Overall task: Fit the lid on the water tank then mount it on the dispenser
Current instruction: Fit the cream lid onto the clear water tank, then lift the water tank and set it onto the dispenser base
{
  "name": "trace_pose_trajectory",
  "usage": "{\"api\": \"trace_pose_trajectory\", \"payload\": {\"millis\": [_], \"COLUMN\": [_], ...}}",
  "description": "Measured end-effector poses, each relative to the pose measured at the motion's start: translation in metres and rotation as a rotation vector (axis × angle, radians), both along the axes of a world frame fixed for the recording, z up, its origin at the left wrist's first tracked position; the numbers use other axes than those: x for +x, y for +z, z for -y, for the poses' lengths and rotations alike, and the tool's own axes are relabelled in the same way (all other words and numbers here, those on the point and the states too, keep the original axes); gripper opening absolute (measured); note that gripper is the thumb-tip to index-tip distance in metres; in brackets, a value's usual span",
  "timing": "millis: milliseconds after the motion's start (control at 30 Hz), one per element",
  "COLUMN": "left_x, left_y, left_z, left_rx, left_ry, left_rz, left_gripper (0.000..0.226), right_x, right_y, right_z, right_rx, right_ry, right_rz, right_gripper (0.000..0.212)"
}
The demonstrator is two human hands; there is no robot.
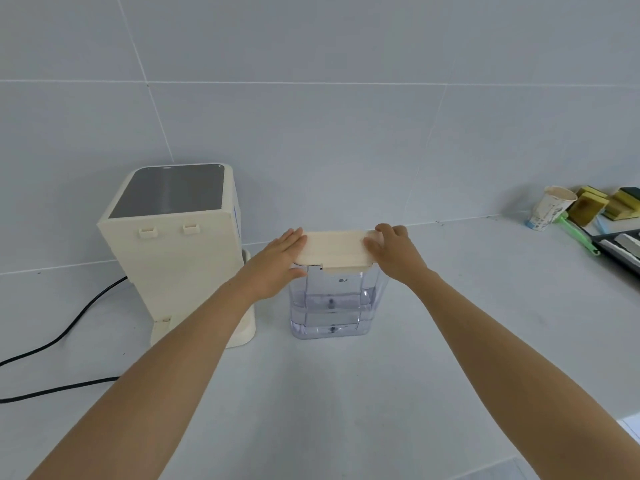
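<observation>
The water tank (pixel 334 303) stands upright on the pale counter (pixel 346 393), just to the right of the dispenser (pixel 173 244) and apart from it, with water filling roughly its lower half. The cream lid (pixel 334 249) already sits across the tank's top, and both hands are on it. The left hand (pixel 280 258) lies flat and open over the lid's left end, fingers stretched across the top and the thumb down against the tank's upper left corner. The right hand (pixel 393 252) curls over the right end, fingers hooked past the far edge and the thumb pressing on top, so it grips the lid rather than merely resting there.

As a judgement, the first half of the task is nearly done: the lid looks level and lined up with the rim, and the hands appear to be pressing it home (whether it has fully clicked shut cannot be told from here). The second half is untouched. The dispenser's rear face, with two small clips near its top and a low base ledge below, stands bare, and the tank has yet to be lifted and hung there.

A black power cord (pixel 69 327) trails left from the dispenser; a paper cup (pixel 550 209) and sponges (pixel 602 202) sit well away at the far right.
</observation>
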State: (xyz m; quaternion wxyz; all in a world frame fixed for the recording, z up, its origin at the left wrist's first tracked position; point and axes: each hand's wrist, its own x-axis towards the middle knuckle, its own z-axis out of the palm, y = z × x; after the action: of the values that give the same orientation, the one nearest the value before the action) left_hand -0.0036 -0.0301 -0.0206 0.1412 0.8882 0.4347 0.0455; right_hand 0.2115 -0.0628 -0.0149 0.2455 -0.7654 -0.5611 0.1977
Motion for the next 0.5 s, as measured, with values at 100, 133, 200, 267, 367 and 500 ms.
{"api": "trace_pose_trajectory", "payload": {"millis": [100,133,200,267,367,500], "left_x": [0.000,0.000,0.000,0.001,0.001,0.000], "left_y": [0.000,0.000,-0.001,-0.001,-0.001,-0.007], "left_z": [-0.004,-0.005,-0.006,-0.007,-0.007,-0.004], "left_rx": [-0.028,-0.034,-0.041,-0.043,-0.043,-0.038], "left_ry": [0.002,0.001,0.000,0.001,0.004,0.032], "left_rz": [0.008,0.006,-0.004,-0.008,0.007,0.076], "left_gripper": [0.067,0.068,0.070,0.071,0.071,0.076], "right_x": [-0.002,-0.003,-0.004,-0.005,-0.006,-0.007], "right_y": [-0.003,-0.003,-0.005,-0.006,-0.010,-0.013], "right_z": [0.011,0.015,0.020,0.024,0.028,0.033], "right_rx": [0.021,0.025,0.035,0.052,0.060,0.092], "right_ry": [-0.007,-0.007,-0.005,-0.032,-0.073,-0.070], "right_rz": [-0.032,-0.035,-0.031,-0.051,-0.107,-0.226], "right_gripper": [0.046,0.046,0.046,0.047,0.048,0.058]}}
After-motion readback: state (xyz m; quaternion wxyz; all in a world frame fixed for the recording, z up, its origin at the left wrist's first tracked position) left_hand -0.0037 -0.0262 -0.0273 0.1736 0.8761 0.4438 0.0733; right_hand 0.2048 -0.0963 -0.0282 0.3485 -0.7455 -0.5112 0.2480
